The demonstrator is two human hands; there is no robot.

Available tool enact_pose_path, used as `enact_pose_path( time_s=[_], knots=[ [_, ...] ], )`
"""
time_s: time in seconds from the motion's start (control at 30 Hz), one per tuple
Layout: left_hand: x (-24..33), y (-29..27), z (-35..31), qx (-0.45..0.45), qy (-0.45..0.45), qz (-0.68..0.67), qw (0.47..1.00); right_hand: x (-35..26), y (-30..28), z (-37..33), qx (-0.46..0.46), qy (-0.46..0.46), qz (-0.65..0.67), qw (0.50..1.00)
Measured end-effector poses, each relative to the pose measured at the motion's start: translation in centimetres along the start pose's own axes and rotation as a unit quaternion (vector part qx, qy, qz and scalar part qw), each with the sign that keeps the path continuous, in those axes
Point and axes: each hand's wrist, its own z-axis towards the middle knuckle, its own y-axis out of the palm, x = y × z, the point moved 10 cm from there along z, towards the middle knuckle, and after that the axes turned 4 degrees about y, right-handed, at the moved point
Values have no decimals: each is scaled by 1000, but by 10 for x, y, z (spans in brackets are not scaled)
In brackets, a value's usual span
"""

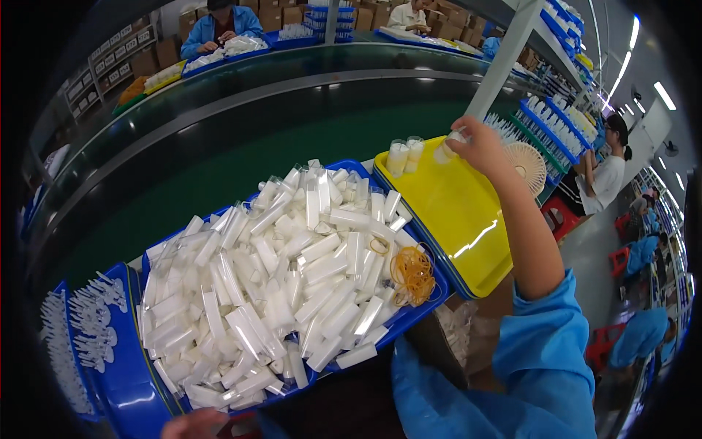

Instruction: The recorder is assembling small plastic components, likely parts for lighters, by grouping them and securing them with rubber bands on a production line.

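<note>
At the far end of the yellow tray (468,227), my right hand (482,148) grips a short clear-and-white cylindrical bundle (445,151), its fingers closed round the top. Two similar bundles (406,156) stand upright at that tray's far left corner. My left hand (196,424) shows only in part at the lower edge, below the heaped blue tray; its fingers are blurred and cut off. A large pile of white pieces in clear plastic sleeves (270,285) fills the blue tray (431,252). A tangle of tan rubber bands (414,274) lies on the pile's right side.
Blue trays with white plastic parts (95,322) stand at the left. Beyond the trays runs a dark green conveyor (219,157). A metal post (504,62), a round fan (526,168) and blue racks (556,132) stand at the right. Other people work across the conveyor and along the right.
</note>
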Motion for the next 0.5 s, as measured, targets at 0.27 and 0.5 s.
enact_pose_path(
  time_s=[0.27,0.5],
  knots=[
    [-17,-125,-17,120,-62,345,929,19,90,46,-84,51,66,993],
    [-50,-169,-14,70,-110,371,920,28,98,47,-29,24,109,993]
  ],
)
